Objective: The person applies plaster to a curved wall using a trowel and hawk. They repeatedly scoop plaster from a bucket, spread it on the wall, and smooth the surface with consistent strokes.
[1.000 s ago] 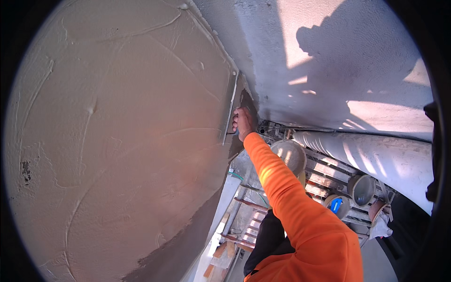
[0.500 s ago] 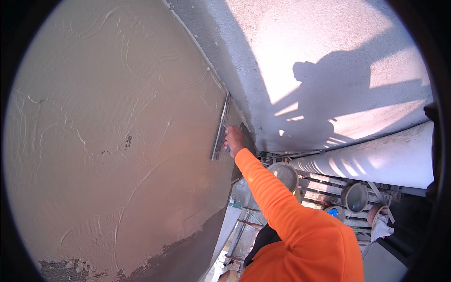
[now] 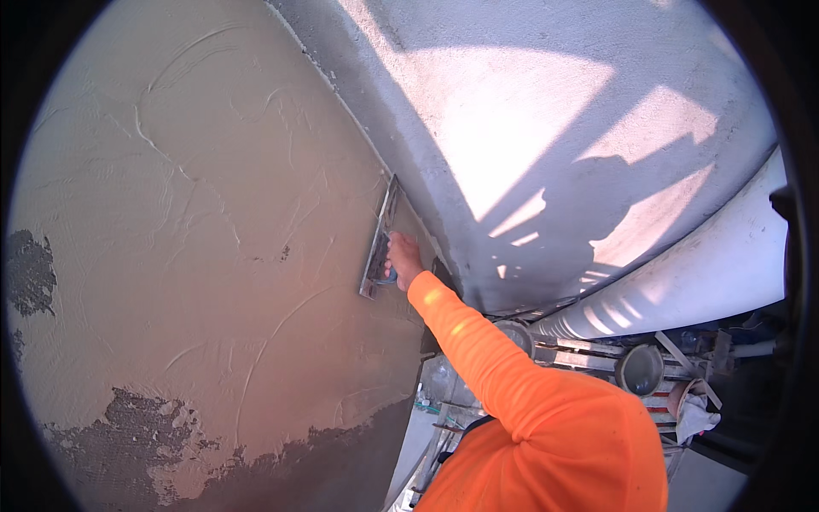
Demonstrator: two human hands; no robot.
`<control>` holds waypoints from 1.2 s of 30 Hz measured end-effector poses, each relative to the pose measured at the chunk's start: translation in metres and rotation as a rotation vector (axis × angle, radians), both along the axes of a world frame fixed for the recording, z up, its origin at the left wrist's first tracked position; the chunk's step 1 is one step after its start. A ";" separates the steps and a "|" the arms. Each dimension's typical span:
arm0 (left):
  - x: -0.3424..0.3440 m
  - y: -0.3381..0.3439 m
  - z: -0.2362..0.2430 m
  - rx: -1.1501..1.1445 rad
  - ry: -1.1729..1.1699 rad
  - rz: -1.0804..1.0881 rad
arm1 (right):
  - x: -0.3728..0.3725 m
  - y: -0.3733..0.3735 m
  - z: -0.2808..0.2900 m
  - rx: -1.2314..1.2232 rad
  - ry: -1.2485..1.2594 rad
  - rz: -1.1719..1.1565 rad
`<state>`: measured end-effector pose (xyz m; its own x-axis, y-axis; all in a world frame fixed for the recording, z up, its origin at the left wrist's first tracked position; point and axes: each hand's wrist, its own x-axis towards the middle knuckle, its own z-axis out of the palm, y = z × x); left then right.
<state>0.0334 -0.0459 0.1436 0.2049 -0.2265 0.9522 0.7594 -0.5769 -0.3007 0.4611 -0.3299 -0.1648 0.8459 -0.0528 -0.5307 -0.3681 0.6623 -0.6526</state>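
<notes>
My right hand [image 3: 404,258], at the end of an orange sleeve, is closed round the handle of a flat rectangular plastering trowel [image 3: 372,261]. The trowel's long metal blade lies tilted against a wall coated in wet, brownish plaster [image 3: 205,256]. Its upper end reaches close to the inside corner, where the coat meets a rough grey wall [image 3: 529,111]. Curved ridges and strokes mark the plaster. Darker, rougher patches [image 3: 128,435] show along its lower part and at the far left. My left hand is out of view.
A thick white pipe [image 3: 682,256] runs along the foot of the grey wall at the right. Below it, a round bucket [image 3: 640,370], another bucket partly behind my arm, and a white cloth [image 3: 695,420] rest by wooden slats. Sunlight and shadows cross the grey wall.
The view has shifted, and more of the dark patches shows at the left. My right hand and the trowel now appear further left, with the blade showing broader. The shadow on the grey wall has moved.
</notes>
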 end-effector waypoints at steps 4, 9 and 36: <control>-0.002 0.000 0.002 0.014 0.006 -0.007 | -0.002 0.002 0.035 -0.016 -0.042 0.001; -0.003 0.002 0.003 0.048 -0.012 -0.028 | -0.005 0.000 0.087 -0.037 -0.148 0.032; -0.022 0.007 0.009 -0.005 0.009 0.037 | -0.132 0.037 0.399 -0.589 -1.369 0.202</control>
<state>0.0114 -0.0389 0.1528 0.2213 -0.2140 0.9514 0.7778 -0.5497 -0.3046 0.3288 -0.2928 0.2346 0.6749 0.2038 0.7092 0.6791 0.2044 -0.7050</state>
